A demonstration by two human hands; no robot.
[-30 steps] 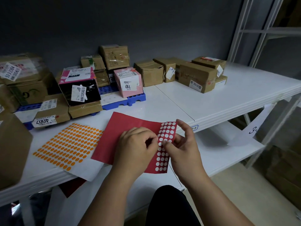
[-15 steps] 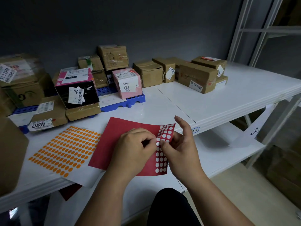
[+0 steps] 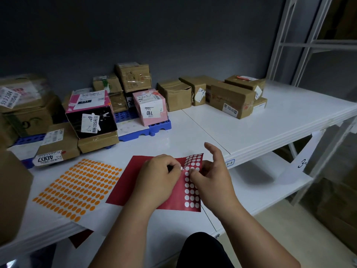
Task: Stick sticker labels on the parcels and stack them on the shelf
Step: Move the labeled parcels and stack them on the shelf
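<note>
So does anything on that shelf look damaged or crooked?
Yes. The black and pink parcel sits tilted on a flat carton, not square. A brown box behind looks dented and crumpled. The orange sticker sheet overhangs the shelf's front edge.

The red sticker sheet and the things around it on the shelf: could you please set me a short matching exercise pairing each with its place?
Things:
1. red sticker sheet
2. orange sticker sheet
3. pink parcel
4. black parcel

Places:
a. on top of a flat brown box
b. under both hands at the shelf's front edge
c. on the blue pallet, right end
d. flat on the shelf, left of the hands

Pairs: 1-b, 2-d, 3-c, 4-a
</note>
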